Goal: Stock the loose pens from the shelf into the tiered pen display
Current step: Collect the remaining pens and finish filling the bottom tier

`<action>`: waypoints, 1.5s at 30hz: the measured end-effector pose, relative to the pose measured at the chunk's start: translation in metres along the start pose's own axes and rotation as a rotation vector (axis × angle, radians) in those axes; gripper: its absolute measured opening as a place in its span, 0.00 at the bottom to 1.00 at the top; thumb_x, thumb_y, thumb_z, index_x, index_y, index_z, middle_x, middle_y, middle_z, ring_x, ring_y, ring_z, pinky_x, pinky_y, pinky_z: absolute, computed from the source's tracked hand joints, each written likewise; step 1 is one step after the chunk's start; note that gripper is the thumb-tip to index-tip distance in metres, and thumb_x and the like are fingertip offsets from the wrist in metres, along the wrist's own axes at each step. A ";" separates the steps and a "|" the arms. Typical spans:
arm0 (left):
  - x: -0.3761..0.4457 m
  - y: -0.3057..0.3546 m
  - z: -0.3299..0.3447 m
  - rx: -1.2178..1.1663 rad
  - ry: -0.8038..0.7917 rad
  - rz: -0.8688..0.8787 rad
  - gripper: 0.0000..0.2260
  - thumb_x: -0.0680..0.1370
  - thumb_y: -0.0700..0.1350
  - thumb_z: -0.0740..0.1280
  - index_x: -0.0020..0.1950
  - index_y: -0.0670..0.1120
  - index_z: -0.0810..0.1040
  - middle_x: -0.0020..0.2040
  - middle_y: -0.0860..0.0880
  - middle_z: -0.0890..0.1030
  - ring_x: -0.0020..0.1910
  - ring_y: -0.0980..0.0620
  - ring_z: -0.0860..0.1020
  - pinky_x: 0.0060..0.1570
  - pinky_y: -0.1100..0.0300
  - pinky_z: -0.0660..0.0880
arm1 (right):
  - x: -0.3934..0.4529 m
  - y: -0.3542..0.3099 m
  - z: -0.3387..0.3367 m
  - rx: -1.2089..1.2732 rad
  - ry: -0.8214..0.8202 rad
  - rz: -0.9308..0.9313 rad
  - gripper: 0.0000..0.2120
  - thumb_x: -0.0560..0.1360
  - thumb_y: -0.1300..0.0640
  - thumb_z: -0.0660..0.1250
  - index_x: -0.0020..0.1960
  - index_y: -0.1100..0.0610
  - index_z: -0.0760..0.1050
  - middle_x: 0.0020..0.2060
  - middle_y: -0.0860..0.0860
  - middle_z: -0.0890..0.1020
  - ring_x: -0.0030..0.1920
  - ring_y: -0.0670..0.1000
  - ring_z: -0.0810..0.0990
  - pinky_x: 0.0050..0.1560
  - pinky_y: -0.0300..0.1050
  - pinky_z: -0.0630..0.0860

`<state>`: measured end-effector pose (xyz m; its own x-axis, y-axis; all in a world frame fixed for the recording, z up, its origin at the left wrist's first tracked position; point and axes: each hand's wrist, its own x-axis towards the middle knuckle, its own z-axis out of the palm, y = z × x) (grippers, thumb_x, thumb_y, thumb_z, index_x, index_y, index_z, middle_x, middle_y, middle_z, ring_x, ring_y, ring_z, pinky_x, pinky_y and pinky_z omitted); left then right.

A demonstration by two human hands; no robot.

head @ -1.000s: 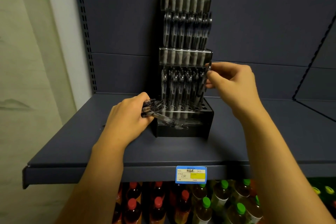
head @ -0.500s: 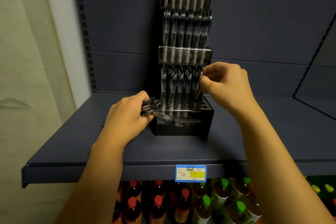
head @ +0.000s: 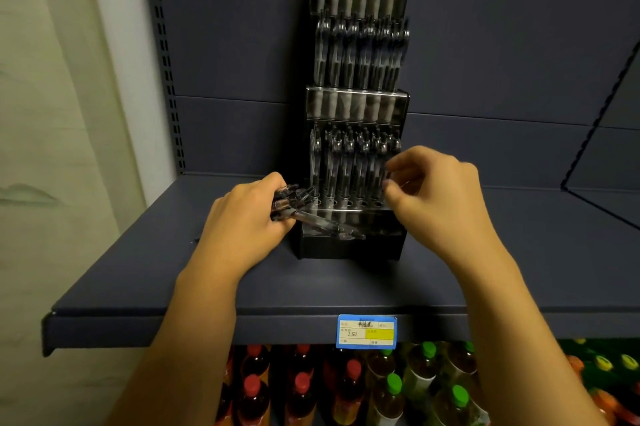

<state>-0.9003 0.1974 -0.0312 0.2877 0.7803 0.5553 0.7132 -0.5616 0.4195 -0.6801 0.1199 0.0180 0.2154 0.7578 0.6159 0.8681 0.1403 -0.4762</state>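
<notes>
So the tiered pen display (head: 356, 114) was stood upright on the dark shelf (head: 138, 273), pushed back against the rear panel, its upper tiers filled with clear pens. Just left of the display's base, a small bunch of loose pens (head: 294, 206) was gripped in the left hand (head: 246, 221), fingers curled round the bundle, with one pen (head: 329, 223) stuck out across the front of the lowest tier. At the display's right edge, the right hand (head: 440, 197) was held against the bottom row, thumb and fingers drawn together in a pinch; what was pinched couldn't really be made out, maybe a clear pen. Below the display, a blue and yellow price tag (head: 367, 330) was fixed to the shelf lip, and bottles (head: 353, 387) with red and green caps were lined up underneath.
</notes>
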 end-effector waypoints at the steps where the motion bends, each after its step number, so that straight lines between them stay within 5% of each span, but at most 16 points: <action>1: 0.000 0.000 0.000 0.003 0.003 0.000 0.09 0.77 0.46 0.71 0.47 0.52 0.70 0.38 0.55 0.75 0.38 0.50 0.73 0.38 0.53 0.67 | -0.007 -0.002 0.002 0.036 -0.032 -0.034 0.08 0.76 0.60 0.72 0.54 0.52 0.81 0.38 0.40 0.81 0.38 0.40 0.81 0.40 0.25 0.75; 8: 0.001 0.000 0.002 0.004 0.025 -0.007 0.10 0.76 0.46 0.71 0.45 0.53 0.69 0.38 0.55 0.75 0.39 0.50 0.73 0.37 0.53 0.66 | -0.048 -0.010 0.023 0.532 -0.230 -0.163 0.16 0.69 0.65 0.80 0.54 0.53 0.82 0.41 0.48 0.83 0.37 0.46 0.82 0.43 0.36 0.79; 17: 0.001 -0.001 0.002 -0.010 0.042 0.001 0.10 0.75 0.45 0.71 0.45 0.52 0.69 0.38 0.55 0.76 0.38 0.49 0.73 0.36 0.54 0.65 | -0.064 -0.017 0.047 0.902 -0.036 -0.083 0.10 0.70 0.58 0.80 0.49 0.52 0.82 0.44 0.53 0.85 0.42 0.61 0.83 0.45 0.58 0.82; 22: 0.000 -0.002 0.004 0.001 0.060 0.020 0.11 0.75 0.45 0.72 0.45 0.51 0.70 0.38 0.55 0.75 0.39 0.49 0.74 0.37 0.54 0.66 | -0.060 -0.019 0.044 1.039 0.096 -0.023 0.08 0.71 0.62 0.75 0.49 0.62 0.82 0.36 0.53 0.84 0.35 0.53 0.82 0.39 0.41 0.79; 28: 0.001 -0.005 0.006 0.001 0.072 0.046 0.10 0.75 0.44 0.71 0.45 0.50 0.70 0.38 0.53 0.76 0.38 0.48 0.75 0.35 0.53 0.67 | -0.033 -0.003 0.018 1.125 0.263 0.058 0.11 0.75 0.56 0.71 0.53 0.60 0.82 0.43 0.52 0.84 0.42 0.52 0.82 0.47 0.46 0.81; 37: 0.001 -0.003 0.007 -0.016 0.057 0.035 0.11 0.75 0.43 0.71 0.44 0.51 0.69 0.37 0.55 0.75 0.38 0.49 0.75 0.36 0.54 0.66 | 0.020 0.018 -0.018 0.868 0.366 0.053 0.08 0.77 0.64 0.72 0.55 0.65 0.80 0.42 0.58 0.84 0.42 0.53 0.84 0.46 0.46 0.83; 45: 0.000 -0.003 0.006 -0.016 0.058 0.029 0.10 0.75 0.43 0.71 0.45 0.51 0.70 0.37 0.55 0.75 0.38 0.49 0.75 0.36 0.54 0.67 | 0.045 0.021 -0.017 0.638 0.288 -0.001 0.04 0.76 0.60 0.75 0.51 0.55 0.82 0.41 0.52 0.86 0.40 0.51 0.86 0.43 0.42 0.82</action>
<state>-0.8985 0.2008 -0.0365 0.2702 0.7469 0.6075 0.6948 -0.5881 0.4141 -0.6448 0.1465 0.0467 0.4010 0.5712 0.7162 0.4554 0.5541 -0.6968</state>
